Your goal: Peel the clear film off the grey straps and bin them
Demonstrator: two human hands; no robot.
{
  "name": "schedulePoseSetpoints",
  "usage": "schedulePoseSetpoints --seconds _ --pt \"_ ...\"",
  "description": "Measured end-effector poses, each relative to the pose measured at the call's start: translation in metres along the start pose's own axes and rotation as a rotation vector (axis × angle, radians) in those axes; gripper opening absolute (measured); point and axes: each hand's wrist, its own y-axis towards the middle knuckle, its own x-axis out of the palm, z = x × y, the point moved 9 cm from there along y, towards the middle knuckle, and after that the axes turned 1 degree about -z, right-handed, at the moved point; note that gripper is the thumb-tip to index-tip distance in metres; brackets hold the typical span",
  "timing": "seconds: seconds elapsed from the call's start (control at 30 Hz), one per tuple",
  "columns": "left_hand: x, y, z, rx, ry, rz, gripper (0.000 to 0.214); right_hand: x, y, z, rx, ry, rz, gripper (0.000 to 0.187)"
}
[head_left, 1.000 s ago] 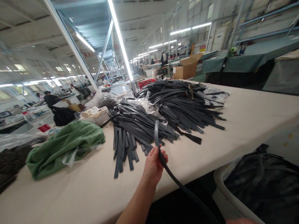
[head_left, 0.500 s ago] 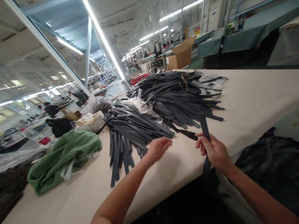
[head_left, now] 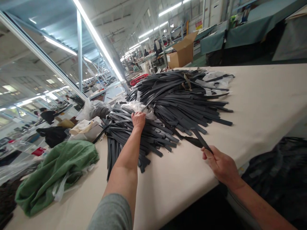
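My left hand [head_left: 138, 120] rests at the upper part of the left pile of dark grey flat strips [head_left: 124, 134], its fingers curled inward; whatever lies inside them is hidden. Lower right, my right hand [head_left: 222, 164] is closed round one dark strip [head_left: 200, 137], pinched between thumb and fingers. That strip's upper end points up and left, over the table toward the large pile. A rougher black strip [head_left: 190, 140] lies on the table just left of the right hand. The larger pile of strips [head_left: 182, 105] fans out beyond both hands.
A cream-covered table [head_left: 261, 105] carries the piles. A green cloth [head_left: 57, 171] lies at left, near a black bag [head_left: 51, 135] and clear plastic [head_left: 92, 108]. Dark material [head_left: 278, 172] is heaped below the right edge. A cardboard box [head_left: 183, 51] stands behind; people work farther off.
My left hand has moved forward and left from above the table onto the left pile, whose strips now lie differently. The strip in my right hand has tilted further left.
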Motion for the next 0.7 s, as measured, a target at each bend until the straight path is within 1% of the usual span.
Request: schedulePoseSetpoints --seconds 0.07,0.13,0.2,0.27,0.37,0.43,0.5,0.57,0.63,0.7 --pt "-0.01 -0.013 0.002 0.041 -0.023 0.027 0.025 -0.002 0.0 -0.003 0.0 -0.001 0.009 0.029" --pt "-0.024 -0.04 0.006 0.118 -0.053 0.072 0.023 -0.002 0.0 -0.006 -0.001 -0.003 0.014 0.029" --pt "-0.038 -0.079 0.009 0.199 -0.082 0.119 0.02 -0.003 0.001 -0.007 0.001 -0.003 0.016 0.031" --pt "-0.052 -0.125 0.011 0.254 -0.117 0.174 0.018 -0.005 0.004 -0.006 0.007 0.008 0.003 0.032" --pt "-0.074 -0.193 0.012 0.298 -0.19 0.297 0.014 -0.003 0.007 -0.008 0.039 0.099 -0.083 0.036" --pt "-0.085 -0.231 0.013 0.307 -0.228 0.359 0.012 0.006 0.003 -0.017 0.078 0.246 -0.21 0.04" --pt "-0.093 -0.26 0.014 0.302 -0.252 0.389 0.011 0.022 -0.009 -0.038 0.097 0.447 -0.383 0.042" --pt "-0.097 -0.282 0.018 0.3 -0.266 0.393 0.012 0.04 -0.027 -0.072 0.083 0.628 -0.579 0.041" --pt "-0.1 -0.3 0.022 0.31 -0.274 0.393 0.013 0.058 -0.045 -0.105 0.079 0.748 -0.753 0.041" --pt "-0.103 -0.315 0.027 0.328 -0.279 0.4 0.015 0.077 -0.061 -0.128 0.137 0.836 -0.912 0.041"
